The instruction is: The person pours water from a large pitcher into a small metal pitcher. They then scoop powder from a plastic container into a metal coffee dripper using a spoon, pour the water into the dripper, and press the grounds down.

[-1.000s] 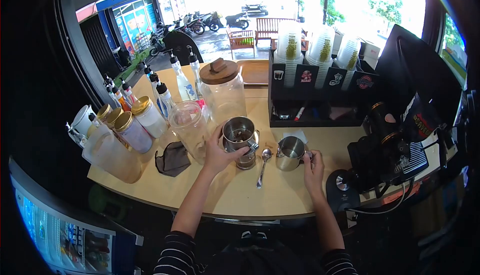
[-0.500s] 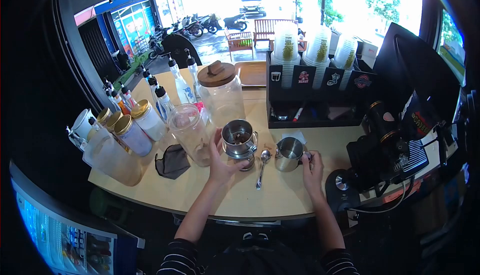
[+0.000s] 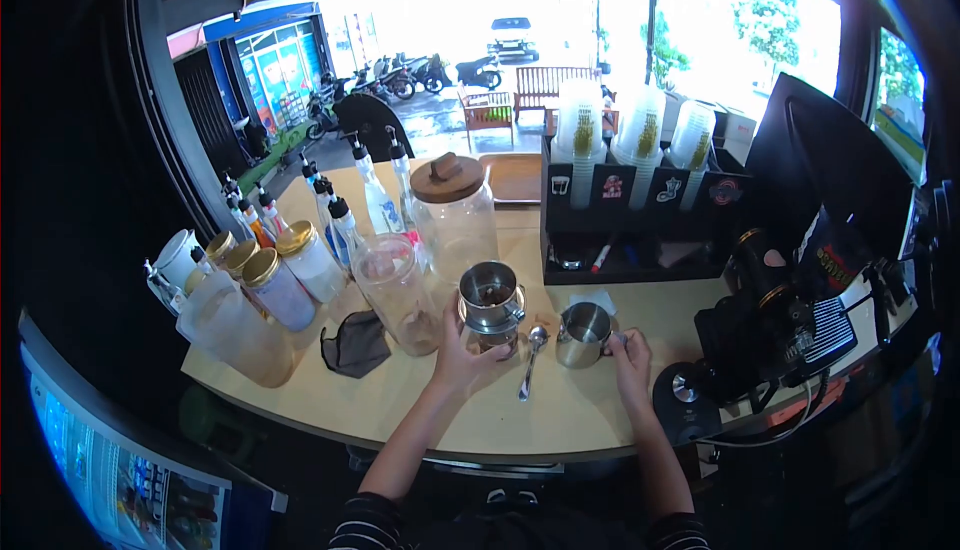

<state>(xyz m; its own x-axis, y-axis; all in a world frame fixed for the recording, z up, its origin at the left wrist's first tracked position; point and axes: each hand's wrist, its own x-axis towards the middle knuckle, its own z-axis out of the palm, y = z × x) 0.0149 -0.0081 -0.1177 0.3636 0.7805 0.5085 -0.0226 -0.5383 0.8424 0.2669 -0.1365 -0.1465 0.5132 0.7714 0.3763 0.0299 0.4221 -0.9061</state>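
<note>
A metal drip filter (image 3: 490, 295) with dark bits inside sits on top of a small glass (image 3: 500, 342). My left hand (image 3: 462, 358) is around the left and near side of the glass, just below the filter, thumb and fingers curved on it. To the right stands a steel pitcher (image 3: 584, 336), upright, its inside looking empty. My right hand (image 3: 630, 352) grips the pitcher's handle with closed fingers. Between the two vessels a spoon (image 3: 533, 362) lies on the wooden counter (image 3: 560, 420).
Left are a clear jar (image 3: 395, 295), gold-lidded jars (image 3: 275, 285), a plastic pitcher (image 3: 235, 330), pump bottles (image 3: 375, 195) and a dark cloth (image 3: 355, 344). Behind stands a wood-lidded jar (image 3: 453, 225). A black cup rack (image 3: 640, 220) and a black machine (image 3: 750, 320) stand right.
My left hand has slid down from the filter's rim and clamp to the glass beneath it. My right hand keeps its hold on the pitcher handle. The camera view has tilted up slightly.
</note>
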